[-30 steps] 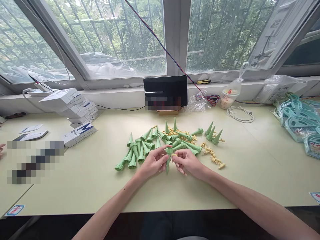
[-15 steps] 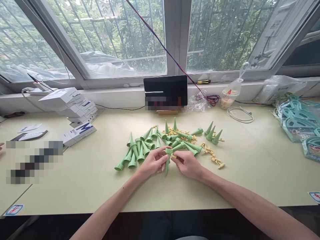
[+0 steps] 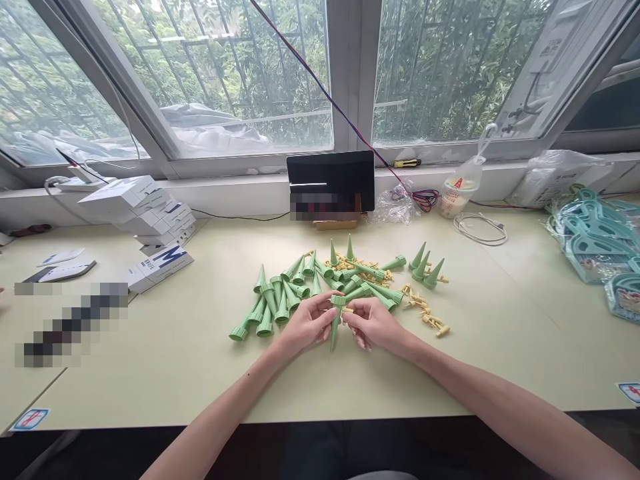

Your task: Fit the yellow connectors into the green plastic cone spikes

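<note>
My left hand (image 3: 309,327) is closed around a green watering spike (image 3: 335,327), its cap up and its pointed tip slanting down over the table. At the side of that spike, just under the cap, a small yellow valve (image 3: 347,310) sticks out to the right. The curled fingers of my right hand (image 3: 373,325) pinch at this valve; how far it sits in the spike cannot be made out. Beyond my hands lies a heap of green spikes (image 3: 270,297), with a pile of yellow valves (image 3: 369,269) partly hidden behind it.
Several spikes (image 3: 434,275) stand tip up at the right, near loose yellow valves (image 3: 429,319). A dark tablet (image 3: 331,177) leans at the back. White boxes (image 3: 157,267) are on the left, wrapped teal items (image 3: 595,240) on the right. Part of another person's hand shows at the left edge.
My right hand's fingers have shifted lower and opened slightly around the yellow valve, which shows more plainly beside the spike. My left hand and its spike have hardly moved.
</note>
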### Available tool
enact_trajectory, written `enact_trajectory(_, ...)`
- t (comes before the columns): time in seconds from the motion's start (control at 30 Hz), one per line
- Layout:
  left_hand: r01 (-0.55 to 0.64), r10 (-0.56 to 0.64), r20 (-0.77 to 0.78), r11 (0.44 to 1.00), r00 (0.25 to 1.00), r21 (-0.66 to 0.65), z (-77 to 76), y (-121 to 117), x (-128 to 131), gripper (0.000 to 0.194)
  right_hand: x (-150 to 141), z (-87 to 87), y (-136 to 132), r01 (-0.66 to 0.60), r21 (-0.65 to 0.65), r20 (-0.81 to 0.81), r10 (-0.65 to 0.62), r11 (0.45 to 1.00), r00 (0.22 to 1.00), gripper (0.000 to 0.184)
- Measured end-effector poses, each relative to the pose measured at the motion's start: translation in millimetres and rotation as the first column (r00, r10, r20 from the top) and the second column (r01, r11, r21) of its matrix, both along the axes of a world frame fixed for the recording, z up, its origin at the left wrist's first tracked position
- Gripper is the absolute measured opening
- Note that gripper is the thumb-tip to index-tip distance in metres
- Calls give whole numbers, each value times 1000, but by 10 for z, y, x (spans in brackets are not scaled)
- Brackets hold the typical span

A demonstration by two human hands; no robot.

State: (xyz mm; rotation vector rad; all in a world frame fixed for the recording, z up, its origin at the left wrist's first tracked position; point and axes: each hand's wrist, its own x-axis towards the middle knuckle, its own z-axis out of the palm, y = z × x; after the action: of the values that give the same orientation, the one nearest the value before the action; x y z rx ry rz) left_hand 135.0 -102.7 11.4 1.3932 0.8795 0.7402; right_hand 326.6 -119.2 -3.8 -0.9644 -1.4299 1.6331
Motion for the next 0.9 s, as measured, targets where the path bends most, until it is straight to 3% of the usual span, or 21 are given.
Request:
enact_trajectory(0.23, 7, 0, 76, 995, 997, -103, -37, 30, -1, 58, -8, -18, -12, 33, 95, 4, -34, 995, 999, 40)
enact_trajectory(0.6, 24, -23, 17, 998, 1000, -65, -54, 42, -4, 55, -10, -7, -28, 89, 227, 99, -114, 970, 988, 49)
enact_trajectory(0.73, -65, 65, -46, 998, 997, 15, -34, 25, 4, 49, 3, -20, -18, 164, 397, 216, -265, 903, 940, 47)
enact_trajectory(0.9, -88, 154, -219, 956, 963, 281, -58, 21, -10, 34, 23, -73, 2, 224, 508, 256, -393, 832, 883, 49)
